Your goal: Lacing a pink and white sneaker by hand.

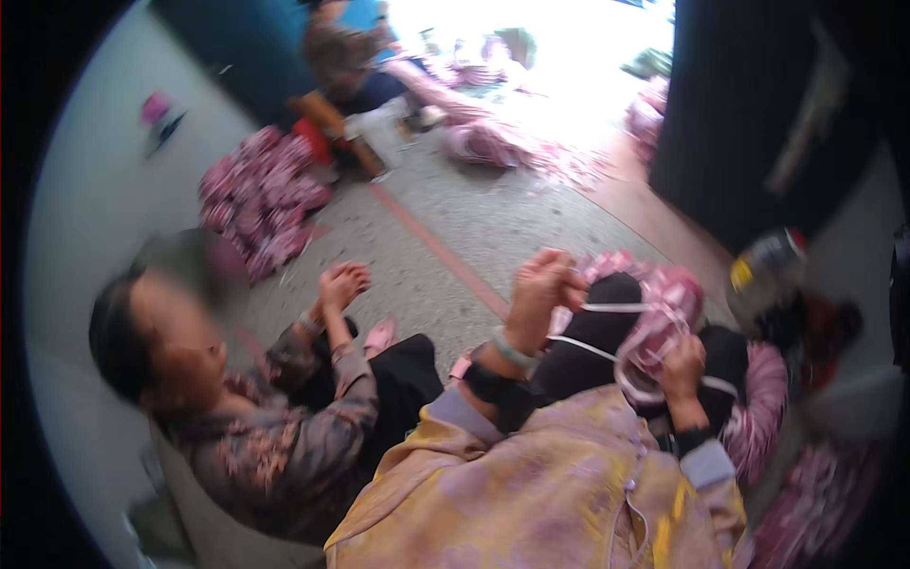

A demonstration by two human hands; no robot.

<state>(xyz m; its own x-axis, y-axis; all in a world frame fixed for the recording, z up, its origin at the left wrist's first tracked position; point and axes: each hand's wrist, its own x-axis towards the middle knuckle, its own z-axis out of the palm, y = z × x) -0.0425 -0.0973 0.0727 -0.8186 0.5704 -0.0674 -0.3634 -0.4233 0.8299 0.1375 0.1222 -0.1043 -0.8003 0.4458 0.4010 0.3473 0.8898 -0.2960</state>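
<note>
Fingers of the left hand (542, 284) are curled tight and raised, pinching a thin white cord (607, 307) that runs across to a bunched pink patterned fabric piece (659, 322) lying over the person's dark-trousered lap. The right hand (682, 368) sits lower, its fingers closed on the lower edge of that same fabric where the cord loops round. A pale green bangle (510, 349) circles the left wrist above a yellow and lilac sleeve (559, 474). To the left, another person in a brown floral top sits close by with raised hands (343, 283) held together, well apart from the cord. More heaps of pink fabric (261, 194) lie on the speckled grey stone floor (474, 213), which is crossed by a reddish strip, and further bundles rest near a third seated person at the top. A dark rounded object with a yellow patch (763, 275) stands to the right, too blurred to identify. Bright daylight floods the doorway beyond.
</note>
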